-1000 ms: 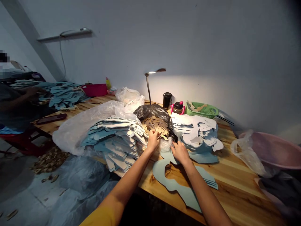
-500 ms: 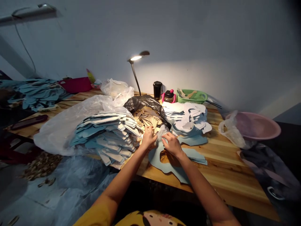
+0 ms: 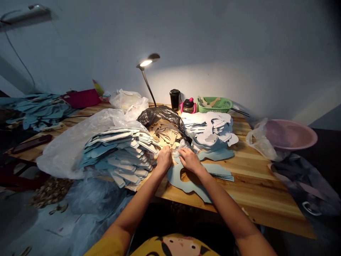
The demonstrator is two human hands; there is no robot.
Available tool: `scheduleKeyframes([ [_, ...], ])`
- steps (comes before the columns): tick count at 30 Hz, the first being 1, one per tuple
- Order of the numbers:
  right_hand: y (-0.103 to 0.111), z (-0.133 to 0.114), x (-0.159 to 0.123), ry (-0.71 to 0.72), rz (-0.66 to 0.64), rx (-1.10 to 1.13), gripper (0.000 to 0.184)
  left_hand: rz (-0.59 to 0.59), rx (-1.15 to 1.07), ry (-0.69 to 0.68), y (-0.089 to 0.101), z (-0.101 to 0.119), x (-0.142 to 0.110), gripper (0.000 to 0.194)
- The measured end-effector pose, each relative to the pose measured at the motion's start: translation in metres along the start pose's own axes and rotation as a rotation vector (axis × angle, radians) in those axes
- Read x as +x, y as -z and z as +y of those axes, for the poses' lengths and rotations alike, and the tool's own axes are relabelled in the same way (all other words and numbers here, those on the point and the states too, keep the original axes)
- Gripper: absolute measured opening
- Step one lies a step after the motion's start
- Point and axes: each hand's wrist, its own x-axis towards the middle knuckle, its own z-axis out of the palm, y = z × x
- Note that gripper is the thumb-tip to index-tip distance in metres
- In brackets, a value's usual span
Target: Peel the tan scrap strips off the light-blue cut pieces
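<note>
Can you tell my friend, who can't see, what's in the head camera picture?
A person's left hand and right hand are close together over a wooden table, near tan cut pieces. A blue-and-white stack lies left, white pieces right; behind, a lamp shines.

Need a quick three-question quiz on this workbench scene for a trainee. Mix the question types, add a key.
1. True or false: the desk lamp is lit.
2. What stands between the black lidded tumbler and the green basket?
A) pink basin
B) pink-handled bottle
C) desk lamp
3. Which of the wearer's hands is nearer the tall stack of blue-and-white cut pieces?

Key:
1. True
2. B
3. The left hand
</note>
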Motion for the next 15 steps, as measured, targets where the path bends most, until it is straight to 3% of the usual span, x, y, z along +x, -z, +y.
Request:
scheduleKeyframes([
  [8,0.009,0.001,-0.013,-0.005,0.039,0.054,0.032,-0.019,0.110,-0.042,0.002,0.002,-0.003,0.023],
  [15,0.010,-0.025,-0.084,0.107,0.040,0.209,0.029,0.083,0.089,-0.117,0.017,0.006,-0.033,0.026],
])
